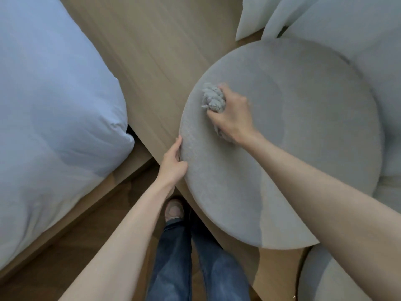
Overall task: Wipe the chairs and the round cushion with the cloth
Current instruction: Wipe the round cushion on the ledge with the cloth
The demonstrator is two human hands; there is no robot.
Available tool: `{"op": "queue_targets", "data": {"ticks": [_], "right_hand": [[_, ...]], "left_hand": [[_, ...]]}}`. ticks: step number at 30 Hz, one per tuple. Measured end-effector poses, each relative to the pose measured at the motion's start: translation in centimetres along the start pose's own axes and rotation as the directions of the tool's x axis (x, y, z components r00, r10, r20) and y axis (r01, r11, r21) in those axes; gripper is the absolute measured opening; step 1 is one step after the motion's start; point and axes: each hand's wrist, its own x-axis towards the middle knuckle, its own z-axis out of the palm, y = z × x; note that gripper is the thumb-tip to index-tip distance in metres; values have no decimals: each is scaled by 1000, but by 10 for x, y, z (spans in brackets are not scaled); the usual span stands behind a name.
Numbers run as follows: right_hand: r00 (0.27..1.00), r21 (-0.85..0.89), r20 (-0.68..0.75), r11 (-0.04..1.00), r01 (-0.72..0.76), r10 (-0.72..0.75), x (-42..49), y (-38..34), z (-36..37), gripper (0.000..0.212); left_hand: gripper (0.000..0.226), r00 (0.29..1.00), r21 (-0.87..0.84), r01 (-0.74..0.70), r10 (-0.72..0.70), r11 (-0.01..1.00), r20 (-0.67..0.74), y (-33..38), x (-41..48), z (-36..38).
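Item 1. Fingers [210, 115] of my right hand [233, 115]: curled tight and clamped on the cloth, knuckles up, palm pressing down.

Item 2. Cloth [212, 97]: grey, bunched into a wad. Its long axis runs from upper left to lower right under my palm. The crumpled bulk points away from me toward the cushion's left edge, and a short tail shows by my wrist. It lies on the cushion's top face, in the left half.

Item 3. Fingers [178, 142] of my left hand [173, 165]: close together, bent over the cushion's left rim and gripping it, thumb on the upper surface.

Item 4. Round cushion [303, 148]: pale grey, disc-shaped, so it has no long axis of its own. The broad face is turned up toward me. Its right part lies against grey upholstery; I cannot tell what bears it from below.

Item 5. Chair [382, 68]: grey, padded, behind and right of the cushion. A second rounded grey seat [325, 281] sits at lower right, under my forearm.

Item 6. Wooden platform [152, 51]: light timber, running between cushion and bed.

Item 7. Bed [54, 101]: white duvet, left side, corner hanging over its wooden frame.

Item 8. Curtain [267, 16]: white folds, top right.

Item 9. Jeans [173, 257] and one shoe [174, 210]: mine, on the darker floor [76, 257] below.
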Motion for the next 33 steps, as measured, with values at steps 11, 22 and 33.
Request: {"op": "queue_targets", "data": {"ticks": [11,22,33], "right_hand": [[966,72,-2,964,256,-257,-15,-12,-12,52],[873,19,232,899,438,-430,-53,7,21,40],[969,33,-105,973,227,-223,-111,33,-23,50]], "left_hand": [[74,998,-239,65,-68,969,-4,-21,-6,-10],[64,987,-429,149,-160,891,10,-7,-6,6],[67,995,-354,100,-97,930,25,-29,-29,10]]}}
